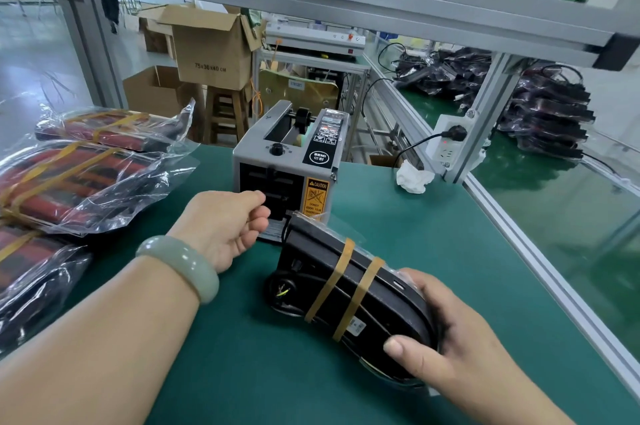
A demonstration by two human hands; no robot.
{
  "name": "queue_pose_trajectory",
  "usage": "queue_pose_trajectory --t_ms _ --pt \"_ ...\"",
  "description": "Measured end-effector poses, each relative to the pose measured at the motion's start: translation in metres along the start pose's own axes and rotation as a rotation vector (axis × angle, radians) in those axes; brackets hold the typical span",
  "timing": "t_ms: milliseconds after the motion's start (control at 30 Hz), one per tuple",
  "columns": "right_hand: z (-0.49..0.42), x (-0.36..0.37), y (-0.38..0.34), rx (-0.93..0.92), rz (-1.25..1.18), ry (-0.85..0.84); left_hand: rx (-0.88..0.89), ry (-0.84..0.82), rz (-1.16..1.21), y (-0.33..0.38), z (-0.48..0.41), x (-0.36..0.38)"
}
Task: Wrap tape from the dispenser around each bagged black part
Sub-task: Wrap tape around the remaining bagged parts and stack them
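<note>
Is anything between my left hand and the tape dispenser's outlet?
Nothing visible. The left hand is right at the front slot of the tape dispenser. The bagged black part, held by the right hand, lies just beside it.

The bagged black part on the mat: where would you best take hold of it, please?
Grip the bagged black part at its rounded near end, coming from the right, as the right hand does. That leaves the taped middle and the end toward the tape dispenser free.

mat [242, 372]: matt green, smooth | bags [114, 178]: glossy clear plastic | dispenser [287, 161]: grey, probably painted metal
</note>
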State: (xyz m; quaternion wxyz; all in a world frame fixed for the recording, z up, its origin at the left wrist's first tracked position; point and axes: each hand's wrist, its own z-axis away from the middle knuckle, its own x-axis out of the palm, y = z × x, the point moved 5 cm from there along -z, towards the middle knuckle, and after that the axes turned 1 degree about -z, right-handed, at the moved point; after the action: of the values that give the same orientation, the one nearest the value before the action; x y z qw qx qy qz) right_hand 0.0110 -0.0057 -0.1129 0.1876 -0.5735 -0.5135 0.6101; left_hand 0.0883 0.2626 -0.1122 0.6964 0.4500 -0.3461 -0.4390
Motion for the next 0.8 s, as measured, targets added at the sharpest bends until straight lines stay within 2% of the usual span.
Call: queue_pose_trajectory --t_ms 167,333,633,800 --pt "0.000 0.001 0.000 -0.019 -0.011 0.002 -0.021 0.014 0.070 0.004 -0.005 0.007" --pt "0.000 0.000 -0.001 -0.030 -0.014 0.020 -0.026 0.046 0.033 0.008 -0.010 0.010" --pt "0.002 0.002 -0.006 -0.010 0.012 -0.035 0.118 0.270 -0.163 0.017 -0.018 0.009" --pt "0.004 0.003 -0.005 0.024 0.049 -0.052 0.075 0.142 -0.112 0.016 -0.009 0.004"
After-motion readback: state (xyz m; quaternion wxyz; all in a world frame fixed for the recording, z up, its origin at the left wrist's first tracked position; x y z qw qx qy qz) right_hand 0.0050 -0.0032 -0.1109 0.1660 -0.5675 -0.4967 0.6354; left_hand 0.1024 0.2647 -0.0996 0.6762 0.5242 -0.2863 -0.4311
